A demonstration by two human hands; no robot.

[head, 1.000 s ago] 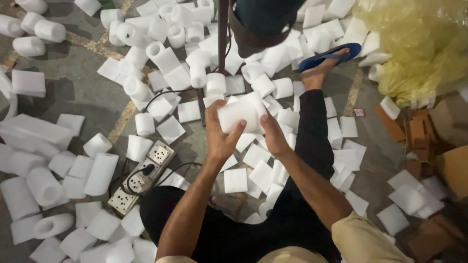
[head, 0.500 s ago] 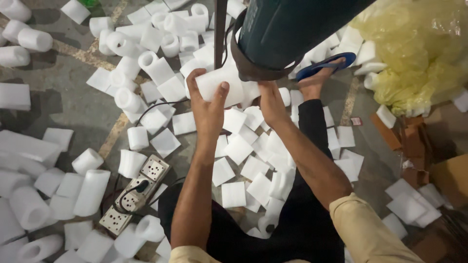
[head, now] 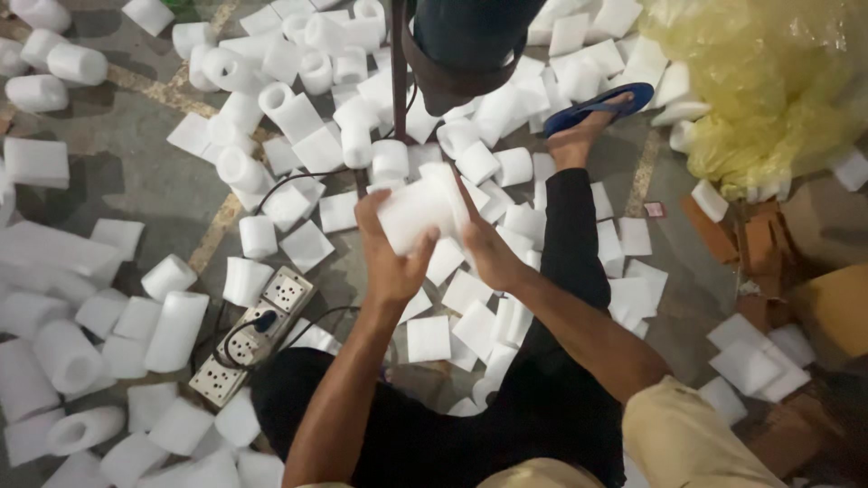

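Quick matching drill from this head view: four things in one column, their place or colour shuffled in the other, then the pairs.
Things:
1. foam piece
2. power strip
3. sandal
4. plastic bag

Descriptions:
A. yellow, top right
B. held between left hand and right hand
C. blue, on a foot
D. on the floor at the left, black plug in it

Pairs: 1-B, 2-D, 3-C, 4-A

The person wears black trousers (head: 561,271), a short tan sleeve (head: 687,434) and a blue sandal (head: 601,101).
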